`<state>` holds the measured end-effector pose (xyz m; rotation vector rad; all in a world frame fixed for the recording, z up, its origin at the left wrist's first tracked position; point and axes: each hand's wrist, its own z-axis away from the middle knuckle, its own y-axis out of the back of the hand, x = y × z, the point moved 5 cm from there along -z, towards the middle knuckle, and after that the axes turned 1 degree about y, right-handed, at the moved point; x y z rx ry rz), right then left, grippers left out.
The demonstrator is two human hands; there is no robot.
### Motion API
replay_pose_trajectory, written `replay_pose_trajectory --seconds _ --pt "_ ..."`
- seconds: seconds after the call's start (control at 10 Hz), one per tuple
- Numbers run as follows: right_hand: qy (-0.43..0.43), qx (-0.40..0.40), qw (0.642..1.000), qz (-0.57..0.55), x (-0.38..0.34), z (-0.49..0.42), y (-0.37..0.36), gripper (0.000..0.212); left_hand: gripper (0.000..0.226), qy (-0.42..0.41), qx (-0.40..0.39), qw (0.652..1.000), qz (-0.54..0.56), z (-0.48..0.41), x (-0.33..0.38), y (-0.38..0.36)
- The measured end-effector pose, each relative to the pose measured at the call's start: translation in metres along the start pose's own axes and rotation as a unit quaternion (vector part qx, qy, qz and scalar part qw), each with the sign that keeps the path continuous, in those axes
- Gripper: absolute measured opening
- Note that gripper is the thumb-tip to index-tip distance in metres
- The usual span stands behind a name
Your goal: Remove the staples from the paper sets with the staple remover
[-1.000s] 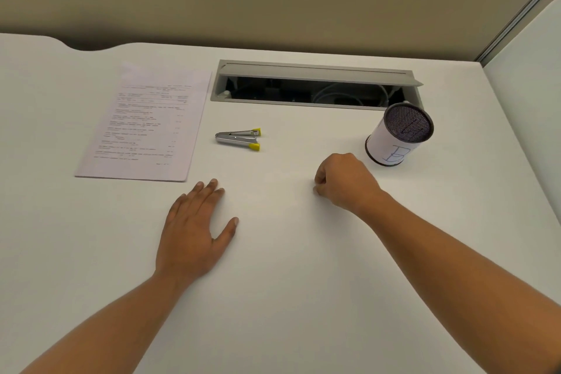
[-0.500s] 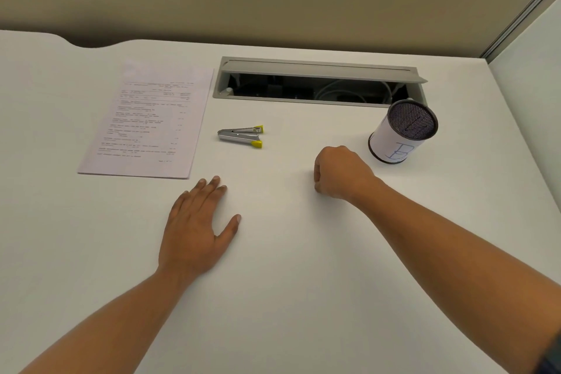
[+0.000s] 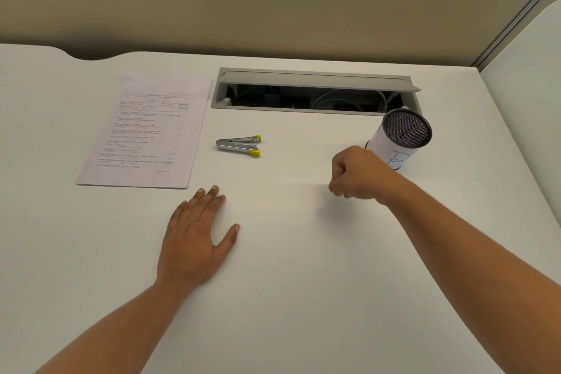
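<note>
A stapled paper set (image 3: 145,133) with printed text lies flat at the left of the white desk (image 3: 303,282). Just right of it lies the metal staple remover (image 3: 238,146) with yellow tips, and neither hand touches it. My left hand (image 3: 194,240) rests flat on the desk, fingers straight, just below the paper's lower right corner. My right hand (image 3: 356,174) is curled into a fist slightly above the desk, next to the mesh cup (image 3: 400,140). Nothing shows between its fingers.
The black mesh cup wrapped in white paper stands at the right and my right hand partly covers its base. An open cable tray (image 3: 312,94) with its lid raised runs along the back of the desk. A partition wall (image 3: 522,85) stands at the right.
My right fist has moved a little to the right, toward the mesh cup, and now overlaps its base. My left hand has stayed flat in place.
</note>
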<state>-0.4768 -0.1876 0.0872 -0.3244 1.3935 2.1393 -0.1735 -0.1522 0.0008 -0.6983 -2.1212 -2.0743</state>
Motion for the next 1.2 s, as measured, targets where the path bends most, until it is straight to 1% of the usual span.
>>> replay_pose_trajectory --seconds 0.1,0.2,0.4,0.5,0.6,0.7,1.0,1.2 --pt "0.003 0.06 0.996 -0.063 0.001 0.006 0.025 0.004 0.064 0.001 0.0 1.0 0.0 0.0 0.0 0.001" --pt "0.012 0.11 0.988 -0.108 0.003 0.011 0.05 0.009 0.064 0.001 -0.002 1.0 0.002 0.0 0.0 0.001" --pt "-0.006 0.183 0.974 -0.133 0.018 0.01 0.093 0.012 0.064 0.0 0.0 1.0 0.0 0.0 0.0 0.001" --pt "-0.033 0.22 0.966 -0.132 0.031 0.007 0.108 0.012 0.064 0.0 -0.001 1.0 0.0 0.0 0.001 0.001" --pt "-0.058 0.251 0.961 -0.102 0.041 0.003 0.117 0.014 0.065 0.002 -0.002 1.0 0.0 0.0 0.0 0.001" --pt "-0.065 0.267 0.957 -0.091 0.048 -0.001 0.12 0.017 0.065 0.0 -0.001 1.0 -0.001 0.0 0.0 0.001" --pt "-0.043 0.305 0.951 0.009 0.05 -0.002 0.128 0.021 0.066 -0.002 -0.003 1.0 0.003 -0.001 0.002 0.002" --pt "0.002 0.357 0.934 -0.031 0.045 0.002 0.125 0.015 0.065 -0.003 0.01 1.0 0.007 -0.001 0.002 0.002"
